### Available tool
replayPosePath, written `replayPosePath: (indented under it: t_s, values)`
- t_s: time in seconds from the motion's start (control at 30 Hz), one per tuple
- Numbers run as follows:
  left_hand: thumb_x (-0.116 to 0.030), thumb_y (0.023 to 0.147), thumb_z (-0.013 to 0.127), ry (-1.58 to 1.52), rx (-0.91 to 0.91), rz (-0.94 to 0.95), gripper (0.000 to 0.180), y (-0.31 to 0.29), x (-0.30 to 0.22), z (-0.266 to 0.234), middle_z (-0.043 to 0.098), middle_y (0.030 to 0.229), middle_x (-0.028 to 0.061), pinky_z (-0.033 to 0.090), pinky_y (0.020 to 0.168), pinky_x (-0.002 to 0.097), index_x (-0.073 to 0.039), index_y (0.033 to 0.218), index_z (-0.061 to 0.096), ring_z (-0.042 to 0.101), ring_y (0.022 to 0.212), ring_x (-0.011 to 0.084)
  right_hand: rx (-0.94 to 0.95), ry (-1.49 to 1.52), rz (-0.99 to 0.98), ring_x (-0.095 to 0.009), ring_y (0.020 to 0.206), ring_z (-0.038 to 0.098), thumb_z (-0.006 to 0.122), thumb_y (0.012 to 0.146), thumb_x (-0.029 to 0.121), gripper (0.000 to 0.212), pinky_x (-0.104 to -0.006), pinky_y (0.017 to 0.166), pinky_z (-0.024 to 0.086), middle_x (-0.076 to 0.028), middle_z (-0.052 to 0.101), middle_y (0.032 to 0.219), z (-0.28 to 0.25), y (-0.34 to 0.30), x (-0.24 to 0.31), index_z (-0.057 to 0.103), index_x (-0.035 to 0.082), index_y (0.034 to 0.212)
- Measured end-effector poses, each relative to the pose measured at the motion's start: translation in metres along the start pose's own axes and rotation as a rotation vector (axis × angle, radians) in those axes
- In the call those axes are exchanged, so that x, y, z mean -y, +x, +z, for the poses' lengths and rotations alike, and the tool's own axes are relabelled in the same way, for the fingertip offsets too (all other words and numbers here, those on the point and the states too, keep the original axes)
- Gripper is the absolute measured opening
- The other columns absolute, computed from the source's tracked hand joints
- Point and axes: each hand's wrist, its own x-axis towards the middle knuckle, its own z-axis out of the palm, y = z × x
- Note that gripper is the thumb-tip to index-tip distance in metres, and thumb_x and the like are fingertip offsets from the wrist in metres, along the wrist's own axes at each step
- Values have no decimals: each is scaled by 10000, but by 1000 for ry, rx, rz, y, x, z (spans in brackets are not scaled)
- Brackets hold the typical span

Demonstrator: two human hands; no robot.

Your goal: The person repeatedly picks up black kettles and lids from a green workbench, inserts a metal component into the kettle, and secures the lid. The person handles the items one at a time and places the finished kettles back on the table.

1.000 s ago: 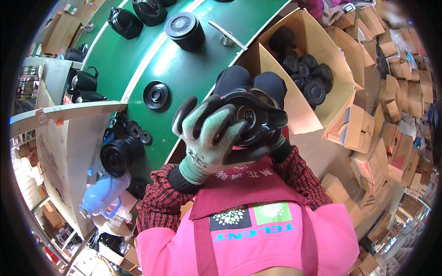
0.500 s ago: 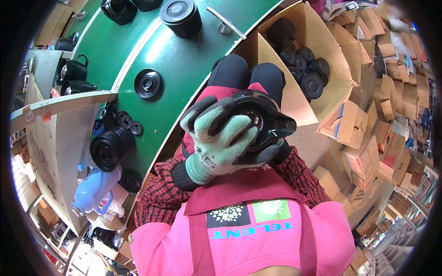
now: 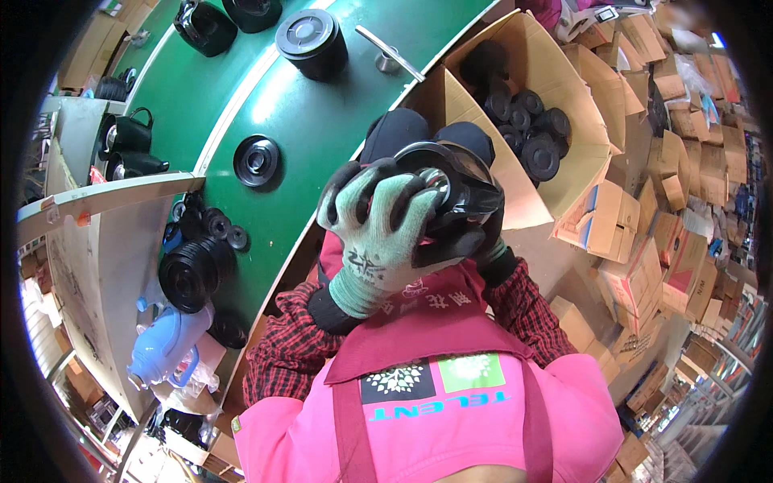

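Note:
A glossy black plastic piece with a spout-like lip (image 3: 471,191), perhaps the top of a jug, is held over my lap between both gloved hands. My left hand (image 3: 378,221), in a green glove with dark fingertips, is closed over its near left side, fingers bent around the rim. On the other side my right hand (image 3: 493,241) supports it, though the piece and my left hand hide most of its fingers. A small shiny round part (image 3: 435,181) shows beside my left fingertips. Nearest on the bench lies a round black lid (image 3: 257,161).
The green bench (image 3: 298,121) carries a black lidded canister (image 3: 310,48), a metal bar on a stand (image 3: 388,56) and a stack of black lids (image 3: 193,270). A carton (image 3: 483,145) of black lids stands right of my knees. A blue jug (image 3: 165,346) sits lower left.
The black piece has tilted, with its lip turned up and slightly left. My left hand has shifted with it, its fingers bunched further over the rim. Both hands keep their hold.

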Motion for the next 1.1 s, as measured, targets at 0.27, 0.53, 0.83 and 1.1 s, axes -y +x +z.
replayPosePath:
  t_s: [0.27,0.53,0.83,1.1]
  values:
    - [-419,571,890,-210,14,93,625,-40,26,39,570,1179,103,344,1011,537,-123,1075,668,487,1163,375,18,-820,-219,-259,1305,550,504,1011,473,644,-419,1138,424,-169,583,1401,-43,10,66,488,3,1451]
    - [-323,778,855,-344,468,-117,689,-50,95,46,603,1304,181,402,1084,486,-53,1340,562,566,1215,376,590,-1592,-569,-327,1232,602,800,818,220,535,-413,1075,447,-164,650,1278,48,58,64,623,51,1293]
    - [-453,648,910,-471,479,-24,1071,-45,83,81,466,1475,183,326,1148,542,-64,1509,406,445,1378,400,-370,-2117,-380,-427,1101,659,671,888,469,647,-516,953,511,-256,669,1234,-1,300,18,535,65,1374]
    - [-169,845,770,-84,176,-10,640,70,92,40,579,1315,176,391,1088,481,-51,1426,529,525,1296,378,362,-1338,-37,-191,967,704,743,872,218,433,-330,913,525,-156,742,1084,12,163,103,680,8,1246]
